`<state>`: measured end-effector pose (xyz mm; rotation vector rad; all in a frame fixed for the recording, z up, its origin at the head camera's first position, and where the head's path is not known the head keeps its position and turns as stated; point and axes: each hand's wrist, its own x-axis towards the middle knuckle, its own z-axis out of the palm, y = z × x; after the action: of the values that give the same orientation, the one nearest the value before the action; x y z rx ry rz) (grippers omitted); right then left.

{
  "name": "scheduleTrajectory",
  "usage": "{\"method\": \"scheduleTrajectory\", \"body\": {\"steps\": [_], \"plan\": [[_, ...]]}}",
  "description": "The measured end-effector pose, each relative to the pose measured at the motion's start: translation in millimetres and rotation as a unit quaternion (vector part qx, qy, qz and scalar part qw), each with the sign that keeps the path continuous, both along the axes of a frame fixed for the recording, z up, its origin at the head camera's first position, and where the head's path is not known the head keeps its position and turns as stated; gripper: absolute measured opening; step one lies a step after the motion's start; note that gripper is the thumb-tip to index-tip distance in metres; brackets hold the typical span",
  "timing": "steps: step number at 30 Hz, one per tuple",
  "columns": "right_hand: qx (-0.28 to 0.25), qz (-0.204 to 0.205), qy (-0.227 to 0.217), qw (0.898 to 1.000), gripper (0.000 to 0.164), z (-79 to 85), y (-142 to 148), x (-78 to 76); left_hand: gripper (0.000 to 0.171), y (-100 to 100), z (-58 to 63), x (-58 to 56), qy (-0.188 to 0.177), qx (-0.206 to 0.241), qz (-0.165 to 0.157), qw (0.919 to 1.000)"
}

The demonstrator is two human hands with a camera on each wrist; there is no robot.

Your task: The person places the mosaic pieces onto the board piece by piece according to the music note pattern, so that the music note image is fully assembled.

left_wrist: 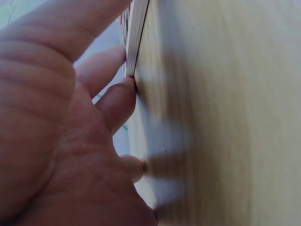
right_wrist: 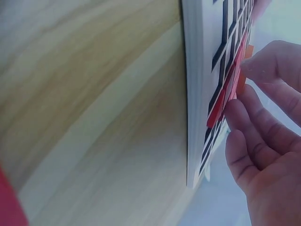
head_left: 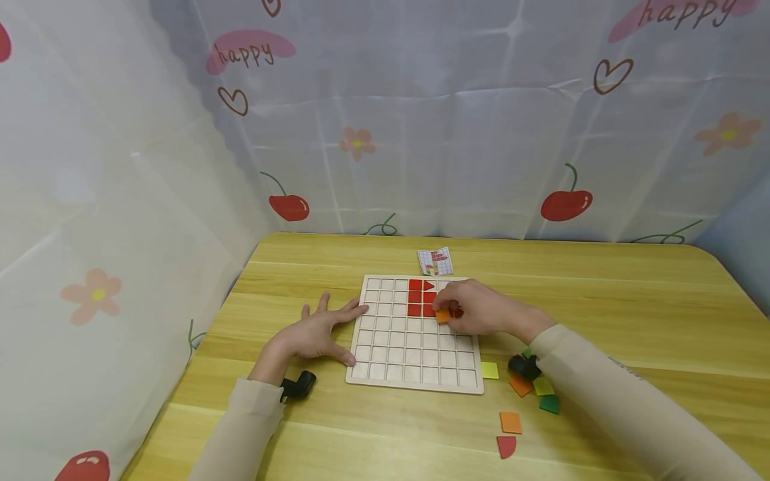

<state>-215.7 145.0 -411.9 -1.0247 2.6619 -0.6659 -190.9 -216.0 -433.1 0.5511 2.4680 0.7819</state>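
A pale wooden grid board [head_left: 385, 382] lies on the table, with several red tiles [head_left: 415, 297] set in its upper middle cells. One red piece by the top edge is a triangle. My right hand [head_left: 478, 308] is over the board's right side and pinches an orange square tile [head_left: 443, 315] between thumb and fingers. In the right wrist view that orange tile [right_wrist: 242, 77] stands close over a row of red pieces [right_wrist: 221, 106]. My left hand [head_left: 315, 333] is spread at the board's left edge, thumb and fingertips touching it.
Behind the board lies a small pattern card [head_left: 436, 262]. A yellow tile [head_left: 490, 371] lies beside the board's right edge. Nearer the right forearm are several loose green, yellow and orange tiles [head_left: 520, 385], an orange square [head_left: 510, 422] and a red quarter-round [head_left: 506, 446].
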Motion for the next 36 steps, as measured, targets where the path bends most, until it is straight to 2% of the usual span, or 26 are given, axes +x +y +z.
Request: {"method": "scheduleTrajectory", "body": {"steps": [6,14,26,36], "plan": [[0.000,0.008,0.003,1.000,0.027,1.0,-8,0.0,0.104,0,1.0,0.4,-0.001,-0.002,0.001,1.0000],[0.000,0.018,0.011,1.000,0.019,-3.0,-21,-1.7,0.104,2,3.2,0.6,-0.005,-0.004,0.005,1.0000],[-0.024,0.048,0.021,0.998,0.019,-3.8,-41,0.6,0.104,2,3.9,0.2,-0.004,-0.012,0.004,0.9999],[-0.003,0.056,0.028,0.998,0.014,-8.1,-47,0.1,0.104,2,3.5,0.2,-0.004,-0.015,0.002,0.9999]]}}
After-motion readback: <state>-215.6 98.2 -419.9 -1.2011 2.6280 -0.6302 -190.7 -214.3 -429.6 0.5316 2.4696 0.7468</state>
